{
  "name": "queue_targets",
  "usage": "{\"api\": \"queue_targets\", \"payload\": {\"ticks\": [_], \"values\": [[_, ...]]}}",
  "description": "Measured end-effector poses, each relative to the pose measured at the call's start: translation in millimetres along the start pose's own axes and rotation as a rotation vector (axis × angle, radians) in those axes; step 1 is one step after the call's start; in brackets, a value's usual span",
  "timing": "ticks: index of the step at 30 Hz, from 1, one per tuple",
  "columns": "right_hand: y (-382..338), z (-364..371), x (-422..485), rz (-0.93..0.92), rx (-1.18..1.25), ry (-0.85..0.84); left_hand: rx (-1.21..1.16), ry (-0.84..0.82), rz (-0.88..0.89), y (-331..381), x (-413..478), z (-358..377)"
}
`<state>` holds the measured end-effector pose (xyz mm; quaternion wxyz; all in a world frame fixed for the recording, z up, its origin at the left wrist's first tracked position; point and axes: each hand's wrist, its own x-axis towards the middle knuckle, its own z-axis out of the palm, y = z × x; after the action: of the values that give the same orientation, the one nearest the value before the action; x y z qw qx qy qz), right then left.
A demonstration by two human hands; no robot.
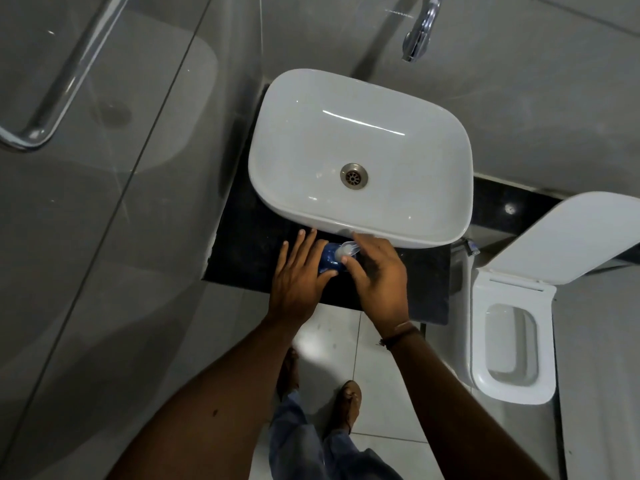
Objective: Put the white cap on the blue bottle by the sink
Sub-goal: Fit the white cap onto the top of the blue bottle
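A blue bottle point(328, 260) stands on the black counter point(249, 251) just in front of the white sink point(360, 216). My left hand point(298, 275) rests against the bottle's left side, fingers spread and thumb under it. My right hand point(377, 271) holds the white cap point(344, 251) between thumb and fingers, right over the bottle's top. Whether the cap sits on the neck is hidden by my fingers.
A chrome tap point(420, 32) hangs above the sink's far side. A white toilet point(509, 341) with its lid raised stands to the right. A glass shower panel with a chrome handle point(45, 98) is on the left. My feet are on the pale tiled floor below.
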<state>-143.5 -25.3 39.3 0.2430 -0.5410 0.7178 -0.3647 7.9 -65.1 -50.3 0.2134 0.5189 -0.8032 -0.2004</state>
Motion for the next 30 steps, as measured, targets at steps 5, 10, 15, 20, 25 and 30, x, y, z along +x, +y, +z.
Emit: {"api": "queue_targets", "payload": {"ticks": [5,10,15,20,25,30], "values": [[-4,8,-3,0.117,-0.076,0.168,-0.004,-0.023,0.001,-1,1,-3],[-17,23,-8,0.274,0.027,0.277,0.025,-0.050,-0.001,-1,1,-1],[-25,33,-9,0.400,0.055,0.377,0.045,-0.046,0.011,-4,1,2],[-31,41,-9,0.473,0.108,0.442,0.028,-0.047,0.014,-5,0,2],[-33,38,-12,0.421,0.141,0.420,-0.008,-0.071,0.004,-1,0,-4],[-1,20,-31,0.239,0.230,0.323,-0.058,-0.104,-0.023,1,2,-11]]}}
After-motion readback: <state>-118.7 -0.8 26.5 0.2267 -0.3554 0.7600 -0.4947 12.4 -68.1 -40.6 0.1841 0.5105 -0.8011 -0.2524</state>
